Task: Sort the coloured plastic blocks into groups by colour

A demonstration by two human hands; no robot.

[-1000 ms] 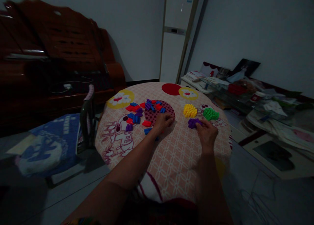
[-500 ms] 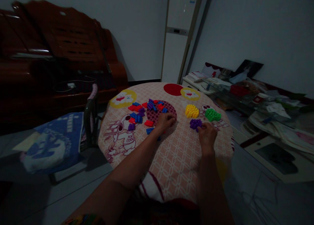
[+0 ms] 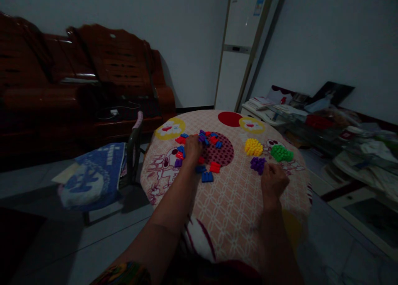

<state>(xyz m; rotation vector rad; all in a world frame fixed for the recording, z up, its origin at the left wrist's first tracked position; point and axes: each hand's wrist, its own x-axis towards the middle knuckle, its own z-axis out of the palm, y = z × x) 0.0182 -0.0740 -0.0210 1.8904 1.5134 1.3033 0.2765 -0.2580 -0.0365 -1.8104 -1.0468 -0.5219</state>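
Observation:
A round table [image 3: 236, 218] under a pink cartoon cloth holds small plastic blocks. My left hand [image 3: 192, 147] reaches into the loose pile of red, blue and purple blocks [image 3: 209, 140], fingers curled down over them; what it grips is hidden. My right hand [image 3: 273, 180] rests closed on the cloth just right of a purple block cluster [image 3: 257, 164], close to it. A yellow cluster [image 3: 253, 146] and a green cluster [image 3: 281, 153] lie beyond. A red block [image 3: 214, 167] and a blue block [image 3: 207, 176] sit nearer me.
A chair with a blue towel [image 3: 93, 179] stands left of the table. A dark wooden sofa [image 3: 77, 90] fills the left wall. A white cabinet [image 3: 239, 52] stands behind. A low table with papers and clutter [image 3: 326, 123] lies to the right.
My left hand moved left from the dark red circle into the loose pile. My right hand drew back a little from the purple cluster. The camera turned left.

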